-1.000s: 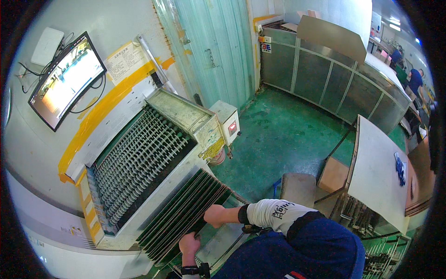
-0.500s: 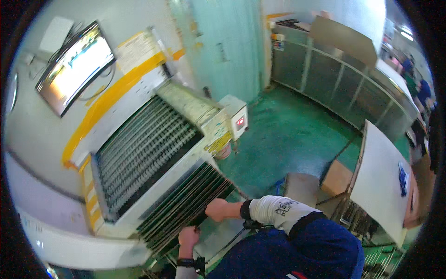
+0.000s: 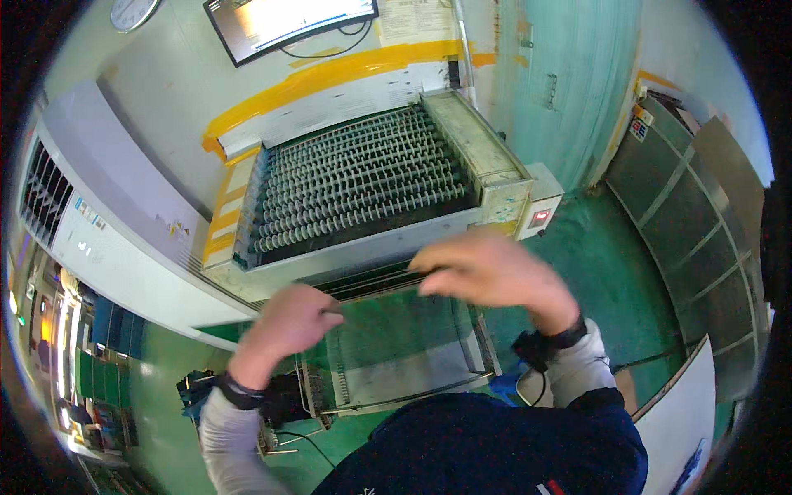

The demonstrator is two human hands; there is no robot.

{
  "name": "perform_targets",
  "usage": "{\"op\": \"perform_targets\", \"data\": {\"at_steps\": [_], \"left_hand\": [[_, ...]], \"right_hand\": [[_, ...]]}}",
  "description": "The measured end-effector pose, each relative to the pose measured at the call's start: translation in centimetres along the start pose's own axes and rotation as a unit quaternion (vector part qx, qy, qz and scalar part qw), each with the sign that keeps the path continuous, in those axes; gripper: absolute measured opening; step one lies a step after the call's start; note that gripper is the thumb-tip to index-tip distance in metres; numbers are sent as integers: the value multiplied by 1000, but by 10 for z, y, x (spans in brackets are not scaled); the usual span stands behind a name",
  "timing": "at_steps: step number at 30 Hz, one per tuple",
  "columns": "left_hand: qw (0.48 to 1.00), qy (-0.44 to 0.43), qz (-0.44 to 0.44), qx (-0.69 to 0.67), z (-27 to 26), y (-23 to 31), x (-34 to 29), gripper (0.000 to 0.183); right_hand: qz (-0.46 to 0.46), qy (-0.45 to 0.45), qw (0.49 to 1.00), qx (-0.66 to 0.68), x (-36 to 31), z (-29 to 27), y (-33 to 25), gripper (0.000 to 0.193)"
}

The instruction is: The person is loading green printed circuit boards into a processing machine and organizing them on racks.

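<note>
My left hand [image 3: 290, 323] is raised in front of the machine's near edge. Its fingers are curled closed, and a small dark tip shows beside the thumb; motion blur hides what it is. Level with it on the right, my right hand [image 3: 493, 268] hovers with thumb and fingers apart and no object visible between them. Below and beyond the hands, several thin dark panels [image 3: 371, 285] stand on edge in a row against the machine front. Under my hands is a metal rack frame [image 3: 404, 404] with a pale base.
The roller conveyor machine [image 3: 355, 181] fills the middle, with a control box [image 3: 540, 206] at its right end. A white cabinet [image 3: 140, 239] stands left. Metal-sided units [image 3: 701, 206] line the right, and a pale tabletop [image 3: 681, 412] is near me there. A screen [image 3: 289, 25] hangs above.
My view has swung left to face the machine. Both hands have come up off the row of panels and moved farther apart. Fewer panels show than before.
</note>
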State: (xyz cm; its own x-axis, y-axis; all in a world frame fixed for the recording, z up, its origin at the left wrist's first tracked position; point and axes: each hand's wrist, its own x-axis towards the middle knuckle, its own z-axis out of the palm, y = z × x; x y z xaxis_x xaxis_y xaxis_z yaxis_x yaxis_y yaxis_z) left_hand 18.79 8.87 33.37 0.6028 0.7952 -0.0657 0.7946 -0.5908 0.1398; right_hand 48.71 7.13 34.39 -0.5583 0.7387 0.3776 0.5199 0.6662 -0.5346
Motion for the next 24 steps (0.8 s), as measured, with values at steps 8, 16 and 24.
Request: {"op": "perform_targets", "data": {"at_steps": [8, 16, 24], "left_hand": [[992, 114, -49, -24, -146, 6, -31, 24], [947, 293, -7, 131, -130, -35, 64, 20], [927, 330, 12, 180, 24, -128, 189, 31]], "right_hand": [[-4, 607, 726, 324, -111, -110, 73, 32], [380, 523, 749, 147, -237, -7, 159, 30], [547, 385, 723, 172, -399, 112, 193, 20]]}}
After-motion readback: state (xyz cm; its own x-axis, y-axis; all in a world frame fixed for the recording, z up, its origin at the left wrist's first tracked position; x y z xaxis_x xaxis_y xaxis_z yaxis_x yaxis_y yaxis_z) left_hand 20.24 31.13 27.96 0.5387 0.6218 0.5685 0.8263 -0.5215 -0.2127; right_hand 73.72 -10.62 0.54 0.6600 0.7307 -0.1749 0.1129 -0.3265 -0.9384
